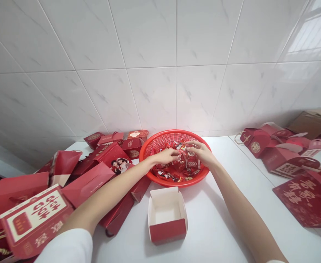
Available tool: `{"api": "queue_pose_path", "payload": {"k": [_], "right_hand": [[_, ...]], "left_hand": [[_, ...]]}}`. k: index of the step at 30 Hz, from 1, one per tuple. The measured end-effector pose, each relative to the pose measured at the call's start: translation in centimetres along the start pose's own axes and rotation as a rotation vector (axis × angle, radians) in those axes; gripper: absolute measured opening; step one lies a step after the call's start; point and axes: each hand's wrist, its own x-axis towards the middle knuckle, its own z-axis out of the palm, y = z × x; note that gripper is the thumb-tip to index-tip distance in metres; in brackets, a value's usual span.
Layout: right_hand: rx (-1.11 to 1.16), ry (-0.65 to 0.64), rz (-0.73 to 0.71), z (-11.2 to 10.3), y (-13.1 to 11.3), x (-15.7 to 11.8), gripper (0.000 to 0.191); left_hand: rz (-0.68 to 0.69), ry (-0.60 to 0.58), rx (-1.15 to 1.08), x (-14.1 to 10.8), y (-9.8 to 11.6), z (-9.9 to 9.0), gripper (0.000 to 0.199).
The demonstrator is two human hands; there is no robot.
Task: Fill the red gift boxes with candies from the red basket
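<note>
Sweets in shiny red wrappers [180,164], kept together by a round red plastic basket [182,183]
Left hand [165,156] and right hand [200,152] reach among them, fingers bent; whether either grasps one, I cannot tell; nearer the body than both, an open red-and-white cardboard box [168,232] faces upward, probably for easy access.

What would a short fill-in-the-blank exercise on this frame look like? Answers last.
The left hand and right hand are both at the wrapped packets in a basket whose colour is ____. The inside of the open box in front of the basket is ____ in colour. The bigger pile of red boxes lies on the person's ____ side. The wall behind the basket is covered with ____.

Missing words: red; white; left; tiles.
</note>
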Motion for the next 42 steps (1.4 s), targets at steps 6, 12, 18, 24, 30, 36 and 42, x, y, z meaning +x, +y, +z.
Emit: {"api": "queue_pose_path", "payload": {"k": [6,12,18,24,30,36,42], "right_hand": [[0.042,-0.007,0.049,0.2,-0.4,-0.3,0.030],[0.081,-0.018,0.076,0.1,-0.2,-0.1,0.030],[0.071,0.040,0.067,0.1,-0.1,-0.1,0.032],[0.070,0.035,0.026,0.1,0.0,-0.1,0.030],[0.140,0.181,-0.045,0.1,0.1,0.0,0.037],[0.143,0.196,-0.055,0.0,0.3,0.0,0.039],[0.132,0.185,-0.061,-0.1,0.4,0.2,0.038]], "left_hand": [[0.067,0.219,-0.297,0.2,0.4,-0.1,0.046],[0.069,0.307,-0.355,-0.5,1.5,0.3,0.056],[0.091,0.359,-0.401,-0.3,1.6,0.6,0.044],[0.156,0.252,-0.410,-0.1,1.8,1.0,0.038],[0.139,0.076,-0.164,-0.4,1.7,1.4,0.015],[0.108,-0.386,0.344,-1.2,2.4,2.5,0.065],[0.139,-0.363,0.536,0.4,2.7,3.6,0.098]]}}
